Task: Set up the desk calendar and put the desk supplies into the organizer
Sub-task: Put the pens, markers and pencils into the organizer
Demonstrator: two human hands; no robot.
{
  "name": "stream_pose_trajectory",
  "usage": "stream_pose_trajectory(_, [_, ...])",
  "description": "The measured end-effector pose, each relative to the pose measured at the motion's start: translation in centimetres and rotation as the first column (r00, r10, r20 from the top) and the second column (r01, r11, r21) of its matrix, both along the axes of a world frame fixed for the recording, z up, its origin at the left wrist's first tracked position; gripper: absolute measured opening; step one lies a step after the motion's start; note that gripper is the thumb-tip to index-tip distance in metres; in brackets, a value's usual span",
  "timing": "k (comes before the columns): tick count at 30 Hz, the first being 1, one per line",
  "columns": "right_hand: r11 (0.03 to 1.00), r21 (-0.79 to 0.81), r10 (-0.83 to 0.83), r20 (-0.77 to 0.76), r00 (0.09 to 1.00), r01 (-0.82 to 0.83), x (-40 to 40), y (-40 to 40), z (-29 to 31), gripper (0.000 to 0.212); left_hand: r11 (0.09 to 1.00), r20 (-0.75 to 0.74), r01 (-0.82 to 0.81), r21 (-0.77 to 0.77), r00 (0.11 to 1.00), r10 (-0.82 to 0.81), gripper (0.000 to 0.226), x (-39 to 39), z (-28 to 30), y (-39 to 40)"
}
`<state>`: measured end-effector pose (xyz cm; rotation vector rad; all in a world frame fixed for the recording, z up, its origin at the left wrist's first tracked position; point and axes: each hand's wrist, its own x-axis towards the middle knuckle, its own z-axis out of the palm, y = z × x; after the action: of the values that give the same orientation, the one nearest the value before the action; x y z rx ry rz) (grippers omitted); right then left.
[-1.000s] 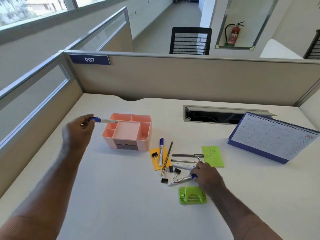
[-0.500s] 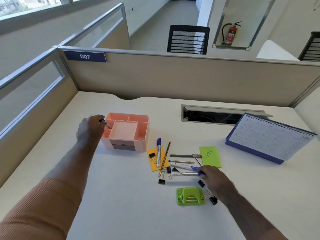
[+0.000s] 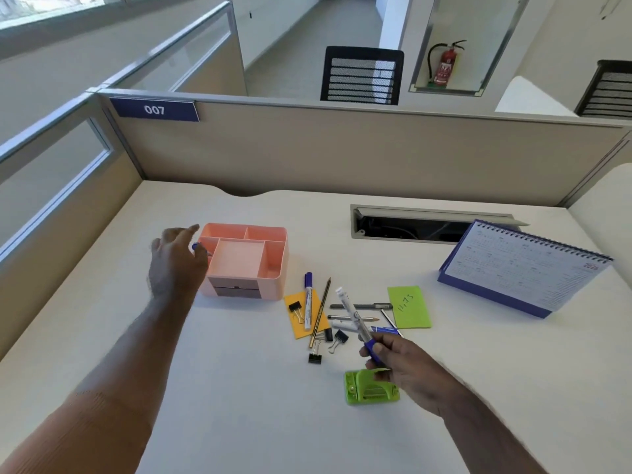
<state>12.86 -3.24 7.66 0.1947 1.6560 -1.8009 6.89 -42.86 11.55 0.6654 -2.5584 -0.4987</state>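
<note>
The pink organizer (image 3: 275, 265) stands left of centre on the white desk. My left hand (image 3: 174, 268) hovers at its left side with fingers spread; a blue-capped pen (image 3: 196, 247) pokes out of the left compartment beside the palm. My right hand (image 3: 402, 369) holds a white marker with a blue cap (image 3: 352, 314), lifted and tilted above the pile of supplies. That pile holds another marker (image 3: 308, 297) on an orange sticky note (image 3: 297, 323), a pencil (image 3: 320, 314), pens, binder clips (image 3: 315, 357) and a green sticky note (image 3: 409, 306). The blue desk calendar (image 3: 523, 268) stands upright at the right.
A green hole punch (image 3: 362, 391) lies just below my right hand. An open cable slot (image 3: 403, 227) is set in the desk behind the supplies. Beige partition walls (image 3: 342, 155) close the desk at the back and left.
My left hand lowered the blue-capped pen into the organizer's left compartment and opened. My right hand gripped a white marker in the pile and lifted it off the desk.
</note>
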Motion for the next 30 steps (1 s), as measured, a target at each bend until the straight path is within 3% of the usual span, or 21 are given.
stream_pose_trajectory(3, [0.990,-0.138,-0.009,0.077,0.997,0.020,0.1,-1.5,0.0,0.022,0.969,-0.119,0.210,0.128,0.974,-0.195,0.032,1.8,-0.7,3.7])
stream_pose_trajectory(6, [0.981,-0.194,0.019,0.061,0.998,-0.007,0.1,-3.3,0.2,0.026,0.819,-0.008,0.359,0.447,0.917,-0.398,0.026,4.7,-1.9,9.6])
stream_pose_trajectory(8, [0.989,-0.145,0.005,-0.016,1.000,-0.007,0.1,-4.6,0.4,0.022,0.648,0.052,0.325,0.689,0.869,-0.491,0.029,6.9,-2.9,13.0])
stream_pose_trajectory(11, [1.000,-0.016,-0.022,-0.173,0.985,0.019,0.1,-6.3,0.6,0.017,0.306,-0.010,0.180,0.935,0.874,-0.485,0.028,9.0,-3.8,15.5])
stream_pose_trajectory(14, [0.999,0.029,-0.009,-0.277,0.961,0.018,0.1,-7.2,0.7,0.016,-0.054,-0.114,0.101,0.993,0.921,-0.372,0.026,9.6,-3.7,15.3])
stream_pose_trajectory(16, [0.998,0.058,0.019,-0.327,0.945,0.000,-0.1,-7.4,0.5,0.020,-0.160,-0.141,0.096,0.982,0.944,-0.298,0.029,9.4,-3.5,14.7])
stream_pose_trajectory(18, [0.988,0.151,0.056,-0.379,0.924,0.002,-0.5,-7.2,0.0,0.020,-0.150,-0.143,0.110,0.983,0.963,-0.230,0.028,8.9,-3.1,13.5])
stream_pose_trajectory(21, [0.900,0.414,0.106,-0.515,0.851,0.139,-1.9,-5.2,-1.5,0.023,0.002,-0.149,0.150,0.989,0.981,-0.125,0.017,7.8,-2.0,10.3])
stream_pose_trajectory(22, [0.813,0.548,0.171,-0.548,0.819,0.197,-2.4,-4.2,-2.1,0.023,0.059,-0.164,0.170,0.984,0.982,-0.093,0.013,7.4,-1.5,8.9])
stream_pose_trajectory(24, [0.516,0.821,0.389,-0.478,0.788,0.243,-3.1,-2.2,-3.1,0.029,0.182,-0.202,0.206,0.962,0.979,-0.041,0.009,6.8,-0.6,6.0])
stream_pose_trajectory(26, [0.255,0.934,0.544,-0.353,0.761,0.250,-3.4,-0.8,-4.2,0.033,0.320,-0.240,0.228,0.920,0.971,-0.002,0.009,6.3,0.2,3.2])
stream_pose_trajectory(30, [0.085,0.957,0.646,-0.265,0.716,0.278,-3.4,0.6,-5.7,0.031,0.547,-0.309,0.229,0.805,0.949,0.059,0.015,5.2,1.4,-2.1])
